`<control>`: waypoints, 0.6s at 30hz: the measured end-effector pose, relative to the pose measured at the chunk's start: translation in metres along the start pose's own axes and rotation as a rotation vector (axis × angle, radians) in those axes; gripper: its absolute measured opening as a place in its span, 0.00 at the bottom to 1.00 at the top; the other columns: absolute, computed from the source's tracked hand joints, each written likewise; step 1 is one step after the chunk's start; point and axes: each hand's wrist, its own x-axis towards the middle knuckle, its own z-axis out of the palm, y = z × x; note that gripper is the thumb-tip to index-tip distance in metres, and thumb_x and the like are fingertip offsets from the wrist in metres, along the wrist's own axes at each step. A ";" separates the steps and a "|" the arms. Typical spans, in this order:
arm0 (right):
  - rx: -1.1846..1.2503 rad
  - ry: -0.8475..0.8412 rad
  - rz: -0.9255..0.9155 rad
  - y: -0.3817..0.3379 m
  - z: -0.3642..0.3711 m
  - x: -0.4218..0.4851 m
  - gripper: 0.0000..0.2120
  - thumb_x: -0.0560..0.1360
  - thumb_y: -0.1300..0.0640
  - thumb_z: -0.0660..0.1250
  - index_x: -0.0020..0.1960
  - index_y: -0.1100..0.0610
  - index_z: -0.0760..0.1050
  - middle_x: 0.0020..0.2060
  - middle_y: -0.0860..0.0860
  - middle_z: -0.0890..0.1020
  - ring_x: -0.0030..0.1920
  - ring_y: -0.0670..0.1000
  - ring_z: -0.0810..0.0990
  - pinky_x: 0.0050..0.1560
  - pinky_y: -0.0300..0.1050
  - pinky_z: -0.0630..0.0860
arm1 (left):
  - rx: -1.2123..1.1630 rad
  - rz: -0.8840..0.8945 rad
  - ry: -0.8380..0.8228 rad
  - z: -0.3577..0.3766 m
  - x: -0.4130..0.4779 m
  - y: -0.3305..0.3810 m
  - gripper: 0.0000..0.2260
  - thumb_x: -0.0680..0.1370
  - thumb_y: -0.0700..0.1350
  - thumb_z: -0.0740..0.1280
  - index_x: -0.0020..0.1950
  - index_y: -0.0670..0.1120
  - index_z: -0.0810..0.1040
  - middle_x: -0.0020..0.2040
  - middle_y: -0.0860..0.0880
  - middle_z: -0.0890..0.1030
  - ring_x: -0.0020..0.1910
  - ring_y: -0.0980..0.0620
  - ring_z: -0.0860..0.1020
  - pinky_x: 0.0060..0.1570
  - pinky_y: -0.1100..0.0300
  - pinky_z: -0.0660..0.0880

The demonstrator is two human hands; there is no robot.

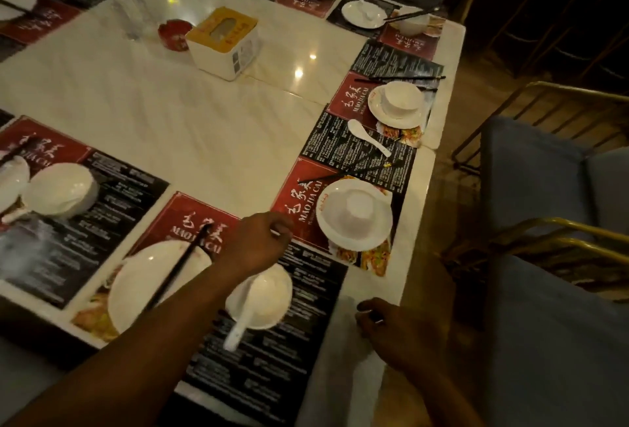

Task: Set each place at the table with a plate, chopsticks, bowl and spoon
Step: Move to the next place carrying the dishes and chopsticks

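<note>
At the worktop's (190,127) near edge, chopsticks (180,266) lie across a plate (149,287), and just beside it a spoon (241,321) leans in a bowl (269,297). The left hand (258,239) hovers past the bowl with its fingers curled; I cannot tell whether it holds anything. The right hand (391,328) rests loosely bent and empty near the right corner.
</note>
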 end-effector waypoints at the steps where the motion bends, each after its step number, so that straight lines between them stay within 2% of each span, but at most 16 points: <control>1: -0.025 -0.014 -0.017 0.010 -0.013 0.004 0.06 0.79 0.48 0.66 0.56 0.42 0.77 0.49 0.45 0.82 0.47 0.46 0.82 0.47 0.44 0.82 | -0.011 -0.028 0.031 0.012 -0.006 0.012 0.06 0.77 0.48 0.68 0.53 0.56 0.82 0.47 0.57 0.83 0.45 0.59 0.81 0.51 0.59 0.78; 4: -0.130 -0.041 -0.089 0.035 -0.052 0.009 0.08 0.79 0.49 0.66 0.58 0.43 0.76 0.50 0.43 0.80 0.47 0.45 0.81 0.46 0.42 0.82 | -0.073 -0.112 0.112 0.047 -0.023 0.043 0.07 0.77 0.45 0.70 0.54 0.52 0.82 0.48 0.56 0.83 0.47 0.57 0.81 0.52 0.58 0.77; 7: -0.187 -0.056 -0.156 0.044 -0.095 0.020 0.07 0.78 0.50 0.67 0.56 0.46 0.77 0.47 0.46 0.82 0.44 0.47 0.82 0.45 0.48 0.83 | -0.079 -0.154 0.137 0.070 -0.035 0.063 0.08 0.77 0.45 0.71 0.56 0.51 0.82 0.49 0.55 0.84 0.48 0.57 0.82 0.52 0.59 0.78; 9: -0.222 -0.045 -0.195 0.036 -0.120 0.032 0.04 0.78 0.51 0.68 0.52 0.44 0.76 0.44 0.47 0.82 0.44 0.48 0.82 0.47 0.52 0.82 | -0.075 -0.172 0.168 0.074 -0.038 0.068 0.08 0.78 0.45 0.70 0.57 0.51 0.82 0.49 0.55 0.84 0.47 0.58 0.81 0.48 0.64 0.77; 11: -0.236 -0.023 -0.255 0.018 -0.140 0.048 0.05 0.78 0.53 0.68 0.50 0.43 0.75 0.43 0.47 0.82 0.43 0.48 0.82 0.49 0.53 0.82 | -0.093 -0.192 0.199 0.073 -0.038 0.070 0.09 0.78 0.45 0.70 0.58 0.51 0.81 0.49 0.55 0.84 0.46 0.60 0.80 0.44 0.68 0.74; 16: -0.214 0.007 -0.337 -0.036 -0.169 0.107 0.05 0.76 0.49 0.69 0.46 0.38 0.76 0.45 0.46 0.83 0.47 0.50 0.83 0.51 0.57 0.82 | -0.105 -0.233 0.245 0.060 -0.018 0.067 0.11 0.77 0.47 0.71 0.60 0.53 0.81 0.51 0.56 0.84 0.48 0.59 0.81 0.51 0.60 0.79; 18: -0.240 0.008 -0.363 -0.060 -0.174 0.118 0.04 0.77 0.50 0.68 0.49 0.40 0.77 0.47 0.44 0.83 0.48 0.47 0.82 0.51 0.54 0.82 | -0.133 -0.246 0.263 0.059 -0.006 0.068 0.10 0.77 0.45 0.71 0.58 0.53 0.80 0.49 0.56 0.83 0.48 0.58 0.81 0.52 0.59 0.79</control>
